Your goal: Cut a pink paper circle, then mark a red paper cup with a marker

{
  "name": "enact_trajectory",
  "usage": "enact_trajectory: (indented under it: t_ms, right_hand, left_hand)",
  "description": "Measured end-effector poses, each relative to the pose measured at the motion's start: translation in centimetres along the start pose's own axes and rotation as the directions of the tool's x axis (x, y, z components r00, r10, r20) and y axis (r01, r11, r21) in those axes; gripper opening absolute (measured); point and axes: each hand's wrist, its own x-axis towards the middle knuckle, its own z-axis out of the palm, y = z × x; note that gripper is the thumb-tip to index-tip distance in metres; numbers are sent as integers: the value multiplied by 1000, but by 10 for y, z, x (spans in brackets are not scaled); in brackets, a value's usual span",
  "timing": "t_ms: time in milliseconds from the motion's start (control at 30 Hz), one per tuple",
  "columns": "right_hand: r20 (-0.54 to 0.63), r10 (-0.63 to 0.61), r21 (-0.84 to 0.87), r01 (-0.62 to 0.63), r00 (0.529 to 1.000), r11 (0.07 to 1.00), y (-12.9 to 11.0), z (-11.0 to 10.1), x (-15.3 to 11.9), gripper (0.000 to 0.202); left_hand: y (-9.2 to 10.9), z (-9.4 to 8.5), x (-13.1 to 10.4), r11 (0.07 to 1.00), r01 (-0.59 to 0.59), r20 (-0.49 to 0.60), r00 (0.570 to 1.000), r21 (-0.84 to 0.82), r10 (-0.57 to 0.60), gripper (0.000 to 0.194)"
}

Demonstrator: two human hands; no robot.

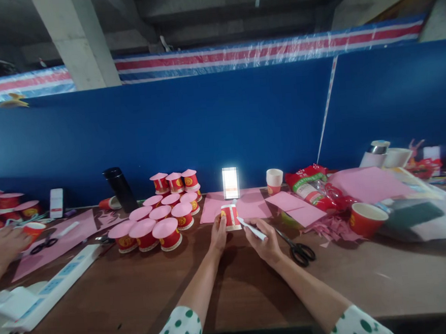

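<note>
My left hand (pixel 218 233) is wrapped around the side of a small red paper cup (pixel 231 218) with a white band down its front. The cup's patterned white edge is at the bottom. In my right hand (pixel 264 241) is a slim white pen-shaped tube (pixel 255 230), its tip close to the cup's right side. I cannot tell whether the tip touches it. Behind the cup lies a pink paper sheet (pixel 210 207). Black-handled scissors (pixel 302 253) lie just right of my right hand.
Several red cups with pink cone tops (pixel 166 229) stand left of my hands. Beyond are a black bottle (pixel 119 189) and a white power strip (pixel 59 285). Rightward are stacked cups (pixel 274 179), a red plastic bag (pixel 310 186) and an orange-red cup (pixel 367 220). Another person's hand (pixel 3 251) is far left.
</note>
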Motion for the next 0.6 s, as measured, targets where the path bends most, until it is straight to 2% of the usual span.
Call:
enact_trajectory:
  t_ms: [100, 300, 433, 600]
  right_hand:
    - [6, 26, -14, -26, 1000, 1000, 0, -1, 0, 15]
    - [32, 104, 14, -105, 994, 994, 5, 0, -3, 19]
    - [2, 121, 26, -121, 993, 992, 4, 1, -3, 16]
    - [-8, 86, -1, -86, 996, 996, 0, 0, -1, 17]
  left_hand:
    - [1, 1, -1, 1000, 5, -7, 1000, -15, -5, 43]
    - [7, 4, -5, 996, 91, -9, 996, -22, -91, 45]
    - [5, 3, -3, 998, 50, -3, 999, -27, -50, 45]
    - [2, 0, 0, 999, 3, 15, 1000, 42, -4, 46]
